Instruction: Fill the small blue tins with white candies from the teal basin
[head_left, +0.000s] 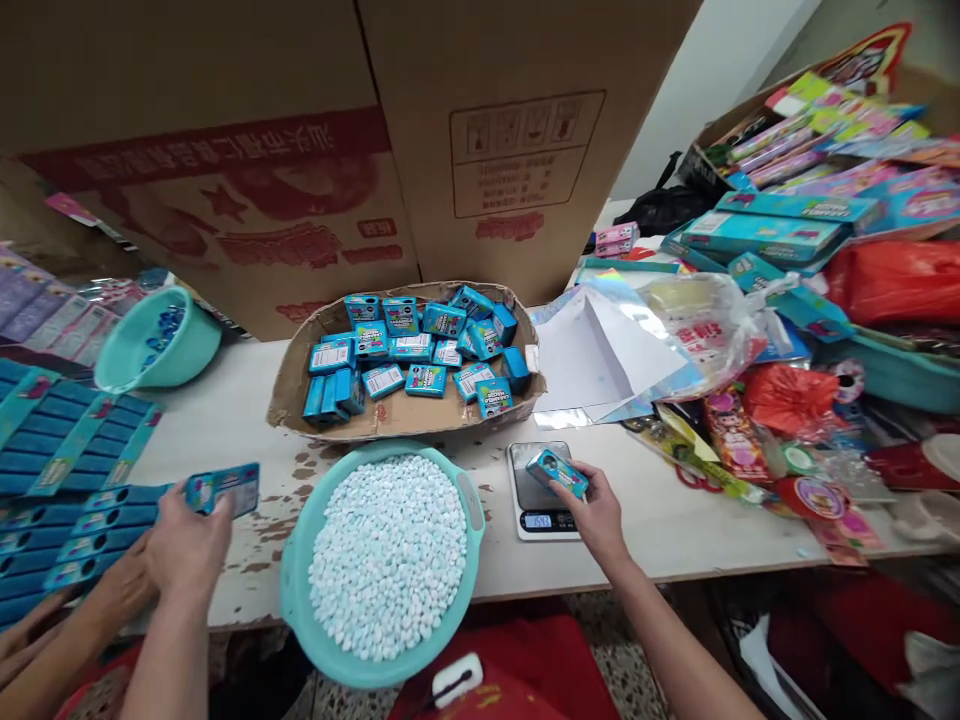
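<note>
My left hand [187, 540] is closed on a flat blue candy box [241, 487], held over the table left of the bowl. My right hand [598, 512] grips another small blue candy box [551, 466] at the digital scale [526, 492]; whether the box rests on the plate or is just above it I cannot tell. Numbers show on the scale's lit display. Between my hands stands a turquoise bowl [291, 575] full of small pale candies [386, 560]. Behind it, a cut-down cardboard tray [401, 425] holds several blue candy boxes [425, 380].
A co-worker's hands [124, 590] are beside my left forearm, near stacked blue boxes [52, 430]. A small turquoise bowl [184, 365] stands at left. A large carton [420, 120] blocks the back. Packaging, bags and a red scissors handle [697, 480] clutter the right.
</note>
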